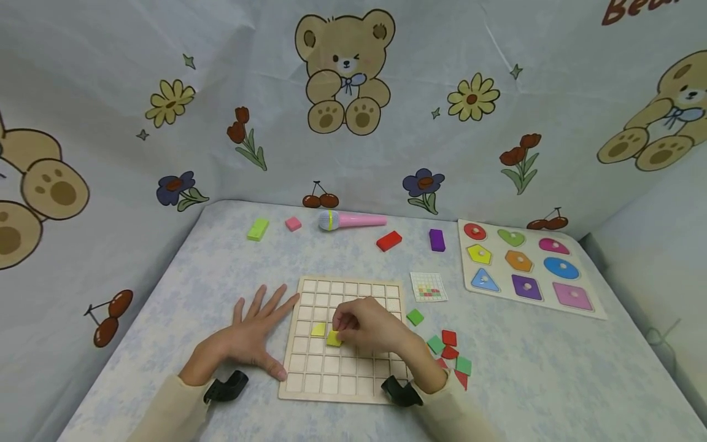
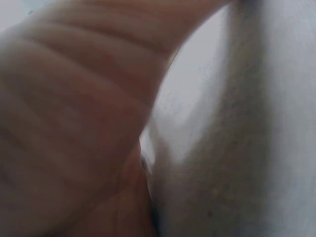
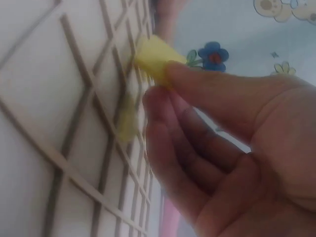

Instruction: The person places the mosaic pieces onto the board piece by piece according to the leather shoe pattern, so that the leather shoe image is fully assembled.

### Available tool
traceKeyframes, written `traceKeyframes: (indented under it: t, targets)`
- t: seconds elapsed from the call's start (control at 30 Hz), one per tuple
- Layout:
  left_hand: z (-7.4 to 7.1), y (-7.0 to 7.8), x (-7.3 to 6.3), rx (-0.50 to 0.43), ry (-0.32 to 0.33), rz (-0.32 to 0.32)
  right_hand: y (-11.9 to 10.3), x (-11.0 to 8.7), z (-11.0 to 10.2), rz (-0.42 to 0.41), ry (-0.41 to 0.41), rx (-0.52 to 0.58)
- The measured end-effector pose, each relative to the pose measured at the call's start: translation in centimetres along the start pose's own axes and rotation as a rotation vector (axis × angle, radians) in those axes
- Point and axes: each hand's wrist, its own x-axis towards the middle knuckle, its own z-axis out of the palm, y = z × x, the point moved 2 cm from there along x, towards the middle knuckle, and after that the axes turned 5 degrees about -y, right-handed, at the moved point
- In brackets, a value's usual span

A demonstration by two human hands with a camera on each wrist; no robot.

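Observation:
A wooden grid board lies flat on the table. My right hand is over its middle and pinches a yellow square tile between thumb and fingers. In the right wrist view that yellow tile is tilted, close over the grid. Just left of it, another yellow tile sits in a cell. My left hand rests with spread, straight fingers at the board's left edge, thumb tip by the lower left corner. Its palm fills much of the left wrist view.
Right of the board are loose green and red tiles, plus a small card with a coloured grid pattern. A shape puzzle board lies at the right. Behind are a pink toy microphone and several coloured blocks.

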Motion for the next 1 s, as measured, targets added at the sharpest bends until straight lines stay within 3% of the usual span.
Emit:
traceKeyframes:
  t: [0.3, 0.77, 1.0]
  targets:
    - [0.2, -0.5, 0.0, 0.003, 0.009, 0.006, -0.4, 0.1, 1.4, 0.012, -0.006, -0.061]
    - [-0.1, 0.1, -0.3, -0.014, 0.007, 0.011, -0.8, 0.3, 1.7, -0.012, -0.011, -0.199]
    - [-0.1, 0.1, -0.3, -0.021, 0.004, 0.02, -0.8, 0.1, 1.6, -0.033, -0.033, -0.192]
